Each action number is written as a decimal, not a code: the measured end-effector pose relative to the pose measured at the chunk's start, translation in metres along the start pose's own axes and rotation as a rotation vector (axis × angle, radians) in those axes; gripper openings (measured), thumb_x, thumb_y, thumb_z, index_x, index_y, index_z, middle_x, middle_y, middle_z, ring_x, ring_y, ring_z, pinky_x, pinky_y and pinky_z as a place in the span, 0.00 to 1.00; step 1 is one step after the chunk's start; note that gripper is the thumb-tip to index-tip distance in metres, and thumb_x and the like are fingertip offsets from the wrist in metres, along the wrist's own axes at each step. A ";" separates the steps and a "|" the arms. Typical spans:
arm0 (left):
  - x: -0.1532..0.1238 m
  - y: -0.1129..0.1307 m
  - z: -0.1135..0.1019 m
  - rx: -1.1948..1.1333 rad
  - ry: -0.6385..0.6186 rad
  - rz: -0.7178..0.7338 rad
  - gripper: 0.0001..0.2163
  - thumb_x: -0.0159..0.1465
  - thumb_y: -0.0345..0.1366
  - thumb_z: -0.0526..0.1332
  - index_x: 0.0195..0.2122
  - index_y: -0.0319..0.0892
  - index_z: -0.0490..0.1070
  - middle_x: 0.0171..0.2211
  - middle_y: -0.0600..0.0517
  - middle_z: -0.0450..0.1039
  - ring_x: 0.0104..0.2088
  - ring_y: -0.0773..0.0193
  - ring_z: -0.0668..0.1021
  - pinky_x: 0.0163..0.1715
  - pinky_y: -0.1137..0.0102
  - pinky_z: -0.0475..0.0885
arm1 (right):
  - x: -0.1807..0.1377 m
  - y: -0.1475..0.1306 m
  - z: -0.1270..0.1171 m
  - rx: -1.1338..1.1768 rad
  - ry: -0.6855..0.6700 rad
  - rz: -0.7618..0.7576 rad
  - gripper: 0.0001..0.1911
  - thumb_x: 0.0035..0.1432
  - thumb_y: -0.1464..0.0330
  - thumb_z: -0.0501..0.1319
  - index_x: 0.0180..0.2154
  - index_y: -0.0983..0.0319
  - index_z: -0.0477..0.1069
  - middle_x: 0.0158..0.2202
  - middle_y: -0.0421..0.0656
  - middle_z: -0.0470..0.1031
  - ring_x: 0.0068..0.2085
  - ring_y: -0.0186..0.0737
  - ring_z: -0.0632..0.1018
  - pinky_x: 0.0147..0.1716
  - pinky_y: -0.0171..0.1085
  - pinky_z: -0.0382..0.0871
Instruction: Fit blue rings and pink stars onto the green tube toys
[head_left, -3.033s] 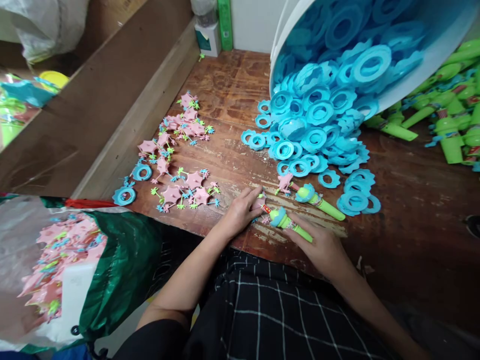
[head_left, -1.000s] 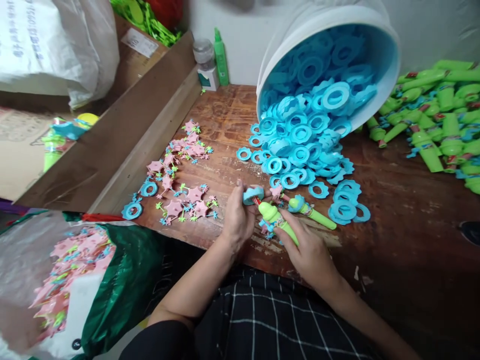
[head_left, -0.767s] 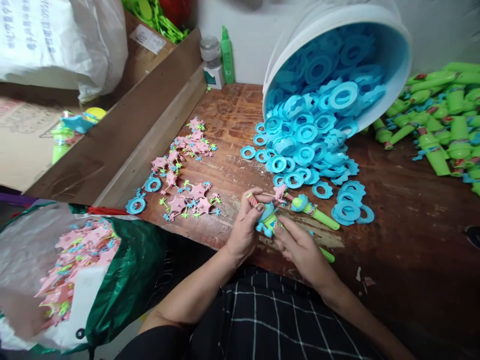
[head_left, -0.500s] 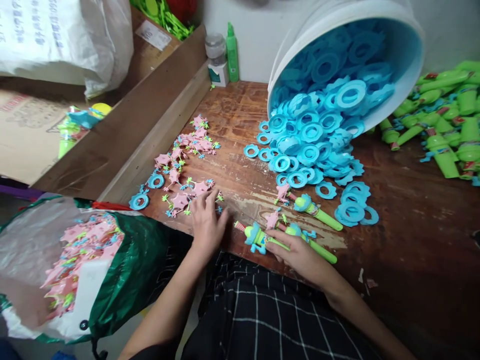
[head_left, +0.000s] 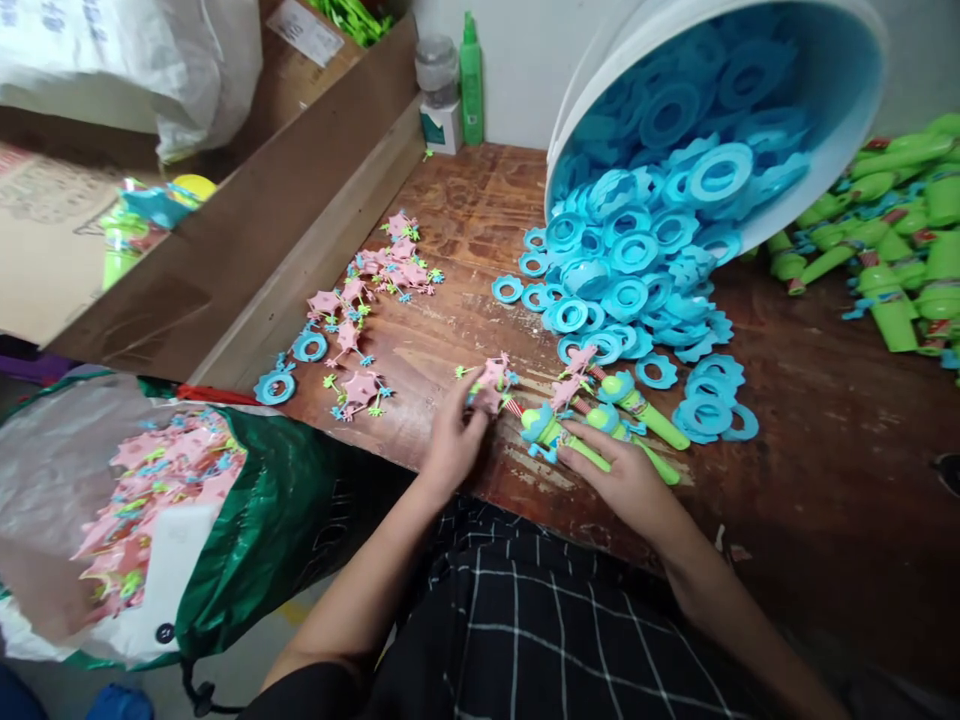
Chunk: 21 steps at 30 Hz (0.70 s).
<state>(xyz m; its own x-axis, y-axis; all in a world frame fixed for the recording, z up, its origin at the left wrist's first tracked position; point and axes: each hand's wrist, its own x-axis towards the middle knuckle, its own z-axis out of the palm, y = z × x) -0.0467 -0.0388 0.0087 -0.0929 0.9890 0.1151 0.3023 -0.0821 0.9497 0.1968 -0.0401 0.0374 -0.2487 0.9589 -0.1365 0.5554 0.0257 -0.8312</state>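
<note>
My left hand [head_left: 459, 436] is closed on a pink star-shaped piece [head_left: 491, 384] with small green and blue ends, just left of a striped red-and-white tip. That tip belongs to a green toy stick [head_left: 585, 452] with a blue collar, which my right hand [head_left: 619, 474] grips around its handle. Beyond it, two similar green sticks [head_left: 660, 424] lie side by side on the table, pink stars [head_left: 574, 378] at their tips. One loose pink star [head_left: 360, 392] lies left of my left hand, with several more [head_left: 401, 262] farther back.
A white bucket [head_left: 874, 60] on its side spills blue rings [head_left: 626, 300] across the wooden table [head_left: 450, 330]. Green toy sticks [head_left: 900, 250] pile up at right. A wooden board [head_left: 247, 270] edges the left side. Below it hangs a green bag [head_left: 270, 500] of pink stars.
My left hand has moved right, bringing a pink star from the table to the stick's tip. My right hand and its stick have shifted slightly right and away from me.
</note>
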 end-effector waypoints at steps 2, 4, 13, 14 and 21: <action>0.002 -0.008 0.009 0.114 -0.080 0.043 0.23 0.67 0.29 0.58 0.63 0.48 0.68 0.53 0.45 0.71 0.54 0.52 0.74 0.59 0.54 0.70 | -0.006 0.006 -0.002 -0.062 0.002 0.023 0.23 0.61 0.55 0.63 0.51 0.60 0.81 0.51 0.49 0.82 0.53 0.56 0.82 0.55 0.52 0.76; 0.010 -0.015 0.010 0.089 -0.025 0.003 0.21 0.65 0.31 0.61 0.60 0.47 0.71 0.51 0.45 0.73 0.51 0.51 0.75 0.57 0.54 0.71 | -0.009 0.012 -0.004 -0.091 0.018 0.052 0.22 0.60 0.55 0.64 0.50 0.60 0.82 0.49 0.49 0.83 0.51 0.57 0.83 0.53 0.52 0.77; 0.006 -0.010 0.011 -0.171 0.293 -0.009 0.28 0.70 0.40 0.63 0.69 0.51 0.54 0.52 0.45 0.70 0.52 0.56 0.76 0.56 0.60 0.73 | -0.018 0.016 -0.011 0.028 0.161 0.102 0.27 0.61 0.50 0.64 0.53 0.61 0.80 0.51 0.48 0.83 0.50 0.54 0.83 0.53 0.52 0.78; -0.001 -0.010 0.016 -0.079 0.166 0.022 0.28 0.70 0.38 0.64 0.68 0.51 0.57 0.54 0.44 0.70 0.54 0.54 0.75 0.58 0.58 0.72 | -0.019 0.015 -0.013 0.009 0.140 0.081 0.26 0.61 0.50 0.64 0.51 0.61 0.81 0.50 0.48 0.83 0.50 0.55 0.83 0.52 0.51 0.78; -0.012 -0.016 0.032 0.088 -0.141 0.118 0.23 0.68 0.27 0.63 0.64 0.49 0.67 0.54 0.46 0.72 0.53 0.54 0.75 0.58 0.59 0.70 | -0.023 0.021 -0.022 -0.269 0.098 0.039 0.23 0.60 0.51 0.64 0.47 0.58 0.84 0.45 0.49 0.84 0.47 0.59 0.84 0.47 0.53 0.79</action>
<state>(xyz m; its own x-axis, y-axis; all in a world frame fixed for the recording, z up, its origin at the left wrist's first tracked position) -0.0198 -0.0455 -0.0168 0.0804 0.9811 0.1761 0.3859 -0.1935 0.9020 0.2318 -0.0557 0.0350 -0.1523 0.9830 -0.1023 0.7571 0.0494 -0.6515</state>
